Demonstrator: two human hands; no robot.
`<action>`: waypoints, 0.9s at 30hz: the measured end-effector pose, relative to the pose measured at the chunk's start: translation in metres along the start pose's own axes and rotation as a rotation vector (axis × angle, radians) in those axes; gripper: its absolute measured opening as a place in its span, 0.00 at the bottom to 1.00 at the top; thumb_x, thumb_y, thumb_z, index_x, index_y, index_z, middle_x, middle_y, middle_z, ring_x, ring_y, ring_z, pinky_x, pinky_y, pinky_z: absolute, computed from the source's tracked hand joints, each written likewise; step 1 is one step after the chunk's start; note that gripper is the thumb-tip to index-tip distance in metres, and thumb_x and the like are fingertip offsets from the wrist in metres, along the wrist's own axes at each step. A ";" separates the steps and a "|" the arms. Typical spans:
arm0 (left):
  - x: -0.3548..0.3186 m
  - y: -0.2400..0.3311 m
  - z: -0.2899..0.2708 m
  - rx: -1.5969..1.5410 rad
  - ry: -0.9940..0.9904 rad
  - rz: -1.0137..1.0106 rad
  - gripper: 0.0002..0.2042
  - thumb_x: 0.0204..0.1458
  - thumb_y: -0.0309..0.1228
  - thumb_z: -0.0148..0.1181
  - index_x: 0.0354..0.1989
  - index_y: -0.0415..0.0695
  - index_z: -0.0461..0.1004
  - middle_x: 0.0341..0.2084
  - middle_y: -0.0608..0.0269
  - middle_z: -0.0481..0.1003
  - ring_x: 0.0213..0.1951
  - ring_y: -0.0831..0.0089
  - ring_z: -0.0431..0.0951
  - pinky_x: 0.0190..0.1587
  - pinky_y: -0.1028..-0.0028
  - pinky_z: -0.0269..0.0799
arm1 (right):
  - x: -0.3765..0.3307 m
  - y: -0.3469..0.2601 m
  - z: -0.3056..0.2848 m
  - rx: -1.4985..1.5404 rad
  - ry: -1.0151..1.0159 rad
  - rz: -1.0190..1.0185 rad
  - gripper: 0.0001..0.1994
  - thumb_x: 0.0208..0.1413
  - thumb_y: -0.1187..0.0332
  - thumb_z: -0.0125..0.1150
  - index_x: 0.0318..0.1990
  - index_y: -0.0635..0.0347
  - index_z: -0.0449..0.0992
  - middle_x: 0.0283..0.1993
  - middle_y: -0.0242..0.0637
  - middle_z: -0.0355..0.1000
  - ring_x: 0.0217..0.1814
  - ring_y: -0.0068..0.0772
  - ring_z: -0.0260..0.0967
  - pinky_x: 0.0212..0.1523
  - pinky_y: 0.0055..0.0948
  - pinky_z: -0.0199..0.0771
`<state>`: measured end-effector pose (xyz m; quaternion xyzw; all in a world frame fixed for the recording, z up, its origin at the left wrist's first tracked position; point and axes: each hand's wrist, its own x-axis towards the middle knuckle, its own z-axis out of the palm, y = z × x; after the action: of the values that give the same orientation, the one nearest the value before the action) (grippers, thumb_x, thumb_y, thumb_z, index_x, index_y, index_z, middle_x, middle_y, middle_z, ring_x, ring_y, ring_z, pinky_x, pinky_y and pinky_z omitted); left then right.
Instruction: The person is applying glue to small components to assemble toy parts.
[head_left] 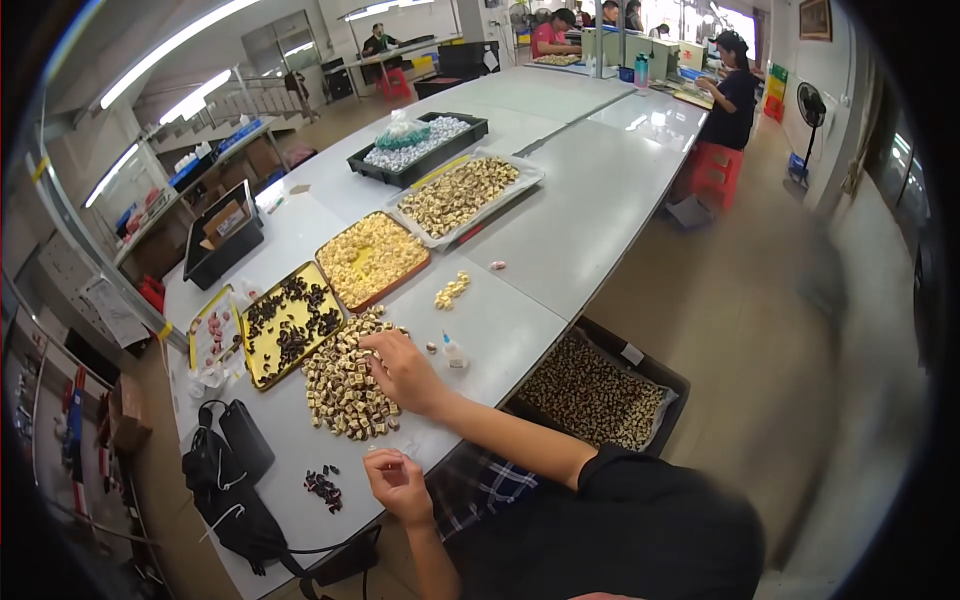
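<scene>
My right hand point(402, 368) reaches out over a heap of small beige-and-brown cubes point(345, 395) on the grey table point(520, 330), its fingertips resting on the heap's top edge. My left hand point(397, 483) lies close to my body near the table's front edge, fingers curled loosely; whether it holds a piece I cannot tell. A small clear squeeze bottle point(453, 351) stands just right of my right hand. A little cluster of dark pieces point(323, 487) lies left of my left hand.
Beyond the heap sit a yellow tray of dark pieces point(290, 325), an orange tray of pale pieces point(372, 258), a white tray point(462, 195) and a black tray point(418, 145). A black bag point(235, 480) lies at left. A box of pieces point(595, 395) stands under the table. People work at far tables.
</scene>
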<state>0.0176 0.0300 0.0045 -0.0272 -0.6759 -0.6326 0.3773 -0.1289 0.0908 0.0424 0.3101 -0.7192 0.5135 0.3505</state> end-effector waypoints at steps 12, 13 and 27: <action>-0.002 -0.009 0.002 -0.036 0.088 -0.029 0.11 0.47 0.14 0.48 0.26 0.42 0.53 0.28 0.66 0.55 0.27 0.79 0.56 0.33 0.82 0.58 | -0.005 0.005 -0.007 0.152 0.020 0.067 0.07 0.45 0.80 0.50 0.34 0.64 0.66 0.32 0.44 0.66 0.38 0.45 0.64 0.40 0.36 0.65; -0.001 -0.008 0.003 -0.031 0.091 -0.031 0.11 0.47 0.14 0.48 0.26 0.42 0.53 0.28 0.66 0.55 0.27 0.79 0.56 0.33 0.82 0.58 | -0.005 0.006 -0.007 0.159 0.026 0.080 0.07 0.45 0.80 0.50 0.34 0.64 0.66 0.32 0.44 0.66 0.38 0.45 0.64 0.39 0.36 0.65; -0.003 0.000 -0.003 -0.096 0.097 -0.101 0.11 0.51 0.15 0.44 0.28 0.45 0.51 0.30 0.66 0.54 0.29 0.78 0.56 0.31 0.82 0.57 | -0.008 -0.001 0.000 0.329 -0.010 0.252 0.06 0.47 0.80 0.50 0.34 0.63 0.67 0.30 0.41 0.67 0.34 0.41 0.66 0.35 0.32 0.66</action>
<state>0.0209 0.0290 0.0026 0.0195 -0.6261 -0.6831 0.3755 -0.1241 0.0908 0.0362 0.2734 -0.6603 0.6624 0.2247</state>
